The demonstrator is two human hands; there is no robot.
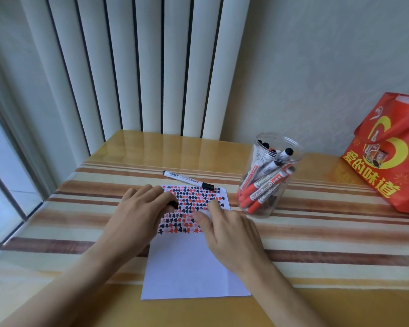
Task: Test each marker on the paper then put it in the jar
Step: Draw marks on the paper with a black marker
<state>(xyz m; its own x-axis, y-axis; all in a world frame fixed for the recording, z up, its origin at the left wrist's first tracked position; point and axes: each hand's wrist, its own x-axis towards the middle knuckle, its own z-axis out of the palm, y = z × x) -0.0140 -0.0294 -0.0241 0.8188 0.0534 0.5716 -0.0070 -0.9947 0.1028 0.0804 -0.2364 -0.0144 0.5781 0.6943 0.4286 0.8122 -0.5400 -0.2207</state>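
Since the left hand (139,208) only half-hides a small black object, maybe a cap, fingers curled loosely, and the right hand (227,230) lies flat and empty-looking on the white scribbled paper sheet (189,267), they'd best keep it pinned and grab the black-capped white marker (188,180) on the striped counter (316,232) next.

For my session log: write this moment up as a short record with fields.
Paper: white sheet on the striped table, far half filled with red and black test marks
Loose marker: white-barrelled, black-capped marker lying just beyond the sheet
Jar: clear plastic jar, right of the sheet, holding many red and black markers
Left hand: on the sheet, a small black piece at the fingertips
Right hand: fingers pressing the sheet
Background: red gift bag, far right
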